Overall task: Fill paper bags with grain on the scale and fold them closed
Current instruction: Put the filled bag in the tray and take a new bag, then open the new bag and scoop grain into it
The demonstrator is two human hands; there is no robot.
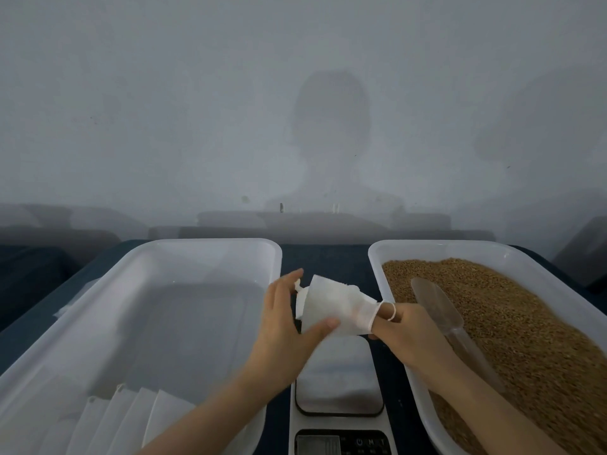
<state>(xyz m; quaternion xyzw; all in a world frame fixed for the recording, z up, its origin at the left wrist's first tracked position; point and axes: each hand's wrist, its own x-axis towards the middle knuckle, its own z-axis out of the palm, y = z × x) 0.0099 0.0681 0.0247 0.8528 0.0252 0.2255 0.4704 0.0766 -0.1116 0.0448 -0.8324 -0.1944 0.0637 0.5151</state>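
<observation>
A small white paper bag (331,307) hangs in the air above the scale (340,379), between both hands. My left hand (289,323) holds its left side, thumb under the bag and fingers stretched behind it. My right hand (404,330) pinches the bag's right end, with the bag's string looped over a finger. The scale's steel plate is bare. Brown grain (512,323) fills the right tray (374,257), and a clear plastic scoop (437,307) lies on the grain.
A large white tray (210,247) stands on the left; several flat white bags (131,418) lie in its near corner. The scale's display and buttons (341,443) face me at the bottom edge. A grey wall rises behind the dark table.
</observation>
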